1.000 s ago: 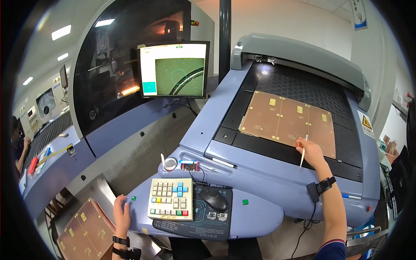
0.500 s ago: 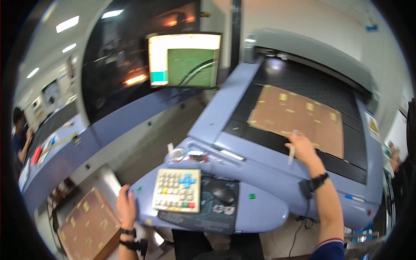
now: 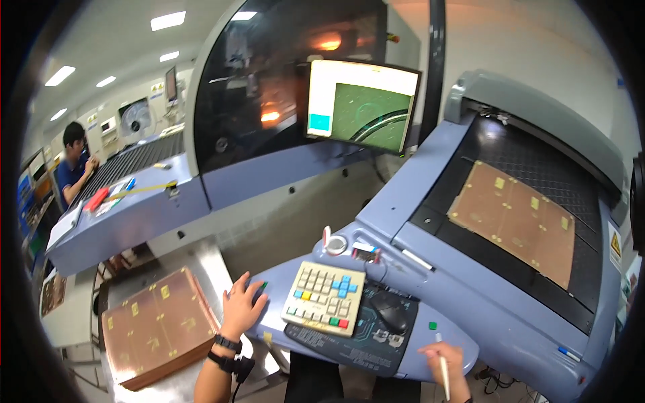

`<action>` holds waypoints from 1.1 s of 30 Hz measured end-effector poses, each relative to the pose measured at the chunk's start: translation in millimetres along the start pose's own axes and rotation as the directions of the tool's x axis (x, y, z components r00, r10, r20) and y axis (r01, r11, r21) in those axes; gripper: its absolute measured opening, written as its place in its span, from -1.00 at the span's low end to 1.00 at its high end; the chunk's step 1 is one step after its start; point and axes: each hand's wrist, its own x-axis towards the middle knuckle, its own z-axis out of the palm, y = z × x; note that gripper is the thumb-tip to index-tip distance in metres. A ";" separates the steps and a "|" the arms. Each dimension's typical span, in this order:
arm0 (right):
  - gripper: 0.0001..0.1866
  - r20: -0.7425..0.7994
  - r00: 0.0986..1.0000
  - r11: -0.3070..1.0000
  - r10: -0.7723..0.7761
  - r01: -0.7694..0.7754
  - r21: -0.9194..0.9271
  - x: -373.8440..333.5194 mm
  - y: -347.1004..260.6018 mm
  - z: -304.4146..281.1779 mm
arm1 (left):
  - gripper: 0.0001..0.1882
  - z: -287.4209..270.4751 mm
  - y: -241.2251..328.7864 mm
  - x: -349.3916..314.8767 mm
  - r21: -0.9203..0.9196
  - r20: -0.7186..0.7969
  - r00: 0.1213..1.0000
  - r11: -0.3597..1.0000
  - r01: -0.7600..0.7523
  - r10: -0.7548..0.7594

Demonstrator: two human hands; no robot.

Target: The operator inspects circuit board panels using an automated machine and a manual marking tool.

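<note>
My left hand rests at the left end of the blue console, fingers spread, holding nothing. A green button is right by its fingertips. Over the console's right end, my right hand is closed around a slim white pen-like stick. Just beyond that hand is a second green button. Between the hands lie a cream keypad with coloured keys and a black mouse on a dark mat. A copper-coloured panel with small yellow patches lies flat on the machine's black bed.
A stack of similar copper panels sits on a metal table at left. Ahead stands a lit monitor. A grey gantry spans the bed's far end. Another person works at far left.
My right hand has come back from the panel's near edge to the console's right end, stick still in it. My left hand has moved onto the console by the left green button. The view turned left.
</note>
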 end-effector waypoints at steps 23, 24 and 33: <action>-0.82 0.001 0.946 0.909 0.325 -0.312 0.276 -17.6 -2.9 28.0 | -0.49 -2.9 12.5 6.3 -0.104 -0.081 0.997 0.994 -0.027 0.019; -0.79 0.089 0.870 0.776 0.485 -0.475 0.416 -19.4 -1.0 20.6 | -0.49 -3.3 12.3 7.4 -0.103 -0.083 0.996 0.994 -0.031 0.023; -0.72 -0.160 0.979 0.693 -0.127 -0.028 -0.721 57.3 27.1 -160.0 | -0.78 -7.2 -20.2 5.4 -0.650 -0.278 0.943 0.758 -0.046 -0.181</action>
